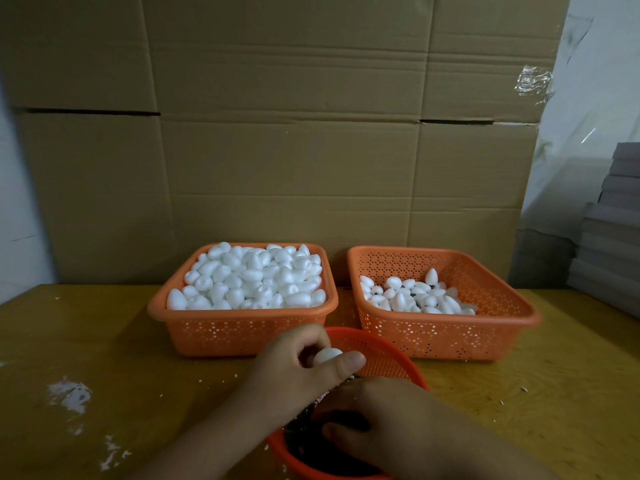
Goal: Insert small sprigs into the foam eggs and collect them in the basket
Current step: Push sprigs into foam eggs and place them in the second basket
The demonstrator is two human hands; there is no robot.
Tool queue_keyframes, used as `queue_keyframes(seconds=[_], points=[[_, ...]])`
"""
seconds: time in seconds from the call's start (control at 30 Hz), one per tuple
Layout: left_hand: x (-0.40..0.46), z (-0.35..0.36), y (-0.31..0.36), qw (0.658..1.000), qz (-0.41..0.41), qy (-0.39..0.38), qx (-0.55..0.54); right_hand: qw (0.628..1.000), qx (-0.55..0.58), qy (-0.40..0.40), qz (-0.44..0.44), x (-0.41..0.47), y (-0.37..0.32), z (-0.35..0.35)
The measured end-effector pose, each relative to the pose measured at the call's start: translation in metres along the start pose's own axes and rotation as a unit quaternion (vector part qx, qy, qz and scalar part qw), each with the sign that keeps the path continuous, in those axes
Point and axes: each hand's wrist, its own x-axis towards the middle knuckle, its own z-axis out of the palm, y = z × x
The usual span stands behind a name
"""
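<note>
1. While the wooden table (104,341) carries white scuffs and crumbs at its left side, the left basket (242,329) stands further in, an orange perforated tub heaped to the rim with plain foam eggs (249,278).
2. Just in front of that tub, the left hand (298,368) pinches a single foam egg (327,355), its thumb and curled fingers clamped on it, above the far rim of the round bowl.
3. Near the bottom edge sits the round bowl (381,355), orange mesh, with dark sprigs (304,441) inside it.
4. Reaching into that bowl, the right hand (388,424) lies over the sprigs with fingers curled down; whether they grip anything cannot be told.
5. To the right stands the right basket (450,334), same orange make, holding a shallow layer of finished eggs (415,296), some showing dark spots.
6. Behind everything rises a cardboard wall (277,133), with stacked grey boards (609,244) at the far right.
</note>
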Motion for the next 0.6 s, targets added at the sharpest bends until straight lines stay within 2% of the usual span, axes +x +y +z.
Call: queue_keyframes(seconds=[0.6], points=[[-0.001,0.001,-0.0075,0.999,-0.017,0.004,0.04,1.0,0.007,0.013,-0.009,-0.0005,0.0032,0.0036]])
